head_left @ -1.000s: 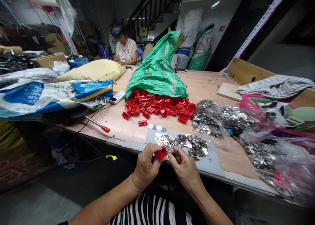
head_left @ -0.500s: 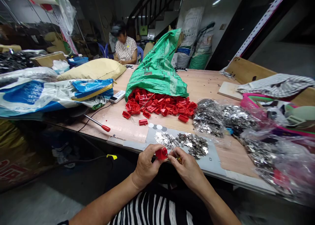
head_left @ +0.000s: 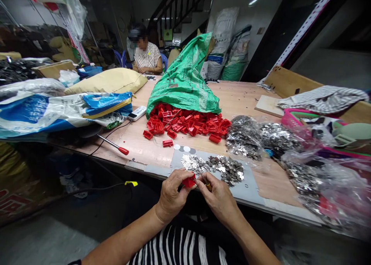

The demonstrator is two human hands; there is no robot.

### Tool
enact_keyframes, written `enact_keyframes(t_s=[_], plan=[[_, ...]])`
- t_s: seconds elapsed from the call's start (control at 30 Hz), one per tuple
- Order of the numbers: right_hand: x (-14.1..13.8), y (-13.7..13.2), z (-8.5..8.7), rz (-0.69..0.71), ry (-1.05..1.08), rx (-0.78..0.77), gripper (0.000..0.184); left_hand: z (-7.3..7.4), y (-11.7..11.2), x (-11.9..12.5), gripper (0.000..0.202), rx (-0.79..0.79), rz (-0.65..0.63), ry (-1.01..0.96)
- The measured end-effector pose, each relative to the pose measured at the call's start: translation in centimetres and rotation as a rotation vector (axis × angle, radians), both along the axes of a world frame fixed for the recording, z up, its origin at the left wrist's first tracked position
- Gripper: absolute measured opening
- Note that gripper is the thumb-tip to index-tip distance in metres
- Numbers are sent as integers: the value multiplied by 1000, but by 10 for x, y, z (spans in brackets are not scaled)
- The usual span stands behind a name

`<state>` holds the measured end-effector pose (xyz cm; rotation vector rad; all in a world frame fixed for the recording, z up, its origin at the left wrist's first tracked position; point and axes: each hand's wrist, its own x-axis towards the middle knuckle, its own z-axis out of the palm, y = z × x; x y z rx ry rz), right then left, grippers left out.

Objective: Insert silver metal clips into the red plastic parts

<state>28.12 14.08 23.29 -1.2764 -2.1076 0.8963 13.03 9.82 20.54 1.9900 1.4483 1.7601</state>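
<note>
My left hand (head_left: 171, 193) is closed around a small red plastic piece (head_left: 189, 181) just below the table's near edge. My right hand (head_left: 218, 197) is pinched against that piece and holds a thin tool with an orange handle (head_left: 208, 186). Right behind the hands, a heap of small shiny metal parts (head_left: 214, 166) lies on a grey sheet (head_left: 252, 187). Farther back, a pile of red plastic pieces (head_left: 185, 124) spills out of a green woven sack (head_left: 185, 79).
Clear bags of metal parts (head_left: 257, 139) lie at the right, a pink basket (head_left: 292, 120) behind them. A red-handled screwdriver (head_left: 114, 145), a white remote (head_left: 137, 113) and blue-white sacks (head_left: 58, 110) are at the left. Another person (head_left: 145, 56) sits at the far end.
My hands have closed in on each other a little, so the red piece is more covered by my fingers. Nothing on the table has moved.
</note>
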Motion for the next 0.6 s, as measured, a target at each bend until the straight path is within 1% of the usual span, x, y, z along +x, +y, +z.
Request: enact_keyframes(t_s=[0.17, 0.3, 0.43, 0.6], plan=[[-6, 1, -1, -65, 42, -31, 22, -1, 0, -2, 26, -16, 18, -8], [-6, 2, 3, -97, 47, -20, 20, -4, 0, -4, 27, -43, 43, -12], [-3, 2, 5, -73, 23, -10, 19, -4, 0, -3, 25, -43, 31, -6], [-1, 2, 3, -45, -10, -9, 17, -2, 0, -2, 26, -36, 20, -10]])
